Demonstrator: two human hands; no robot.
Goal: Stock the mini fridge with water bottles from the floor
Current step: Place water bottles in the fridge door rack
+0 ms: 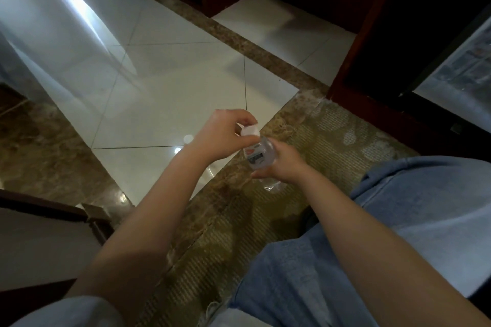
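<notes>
The right grip is curling its fingers round the body of a small clear plastic water bottle with a red-and-white label, holding it tilted above the brown patterned carpet, near the glossy white floor tiles. The left grip is pinching the bottle's white cap. At the far right, what is probably the dark mini fridge is showing, blurred.

Bottle over rug, fridge (apparently) far right
</notes>
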